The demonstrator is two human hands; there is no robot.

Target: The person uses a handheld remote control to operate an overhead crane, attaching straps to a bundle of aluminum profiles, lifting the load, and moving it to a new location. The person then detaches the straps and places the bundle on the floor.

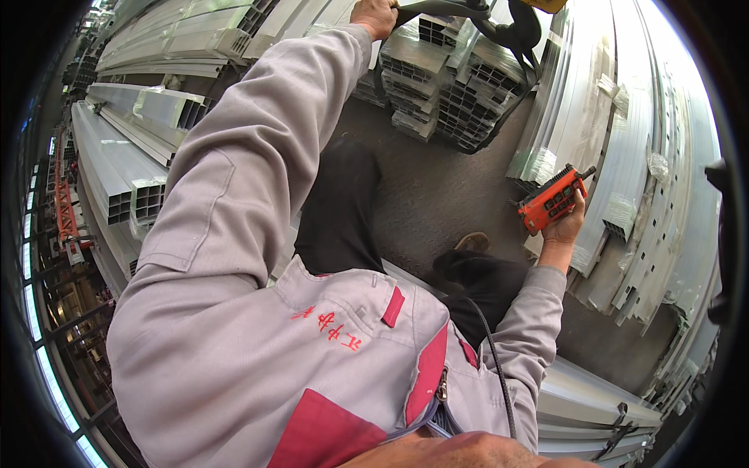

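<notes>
My left arm reaches far forward, and my left hand (374, 17) is closed around a dark lifting sling (445, 8) at the top of the view. The sling runs right to a dark hook (524, 27) beneath a yellow hoist part (546, 4) cut off by the upper edge. A length of it passes down beside and under a stack of square metal tubes (476, 97). My right hand (568, 222) holds an orange crane remote control (552, 200) with black buttons, out to the right at about knee height. Its fingers are mostly hidden behind the remote.
Long bundles of wrapped metal profiles (129, 183) lie on the left. More profiles (624, 179) line the right side, and another bundle (601, 398) lies behind at lower right. Grey floor (421, 183) shows between them, around my shoe (473, 242). A cord (495, 355) hangs across my jacket.
</notes>
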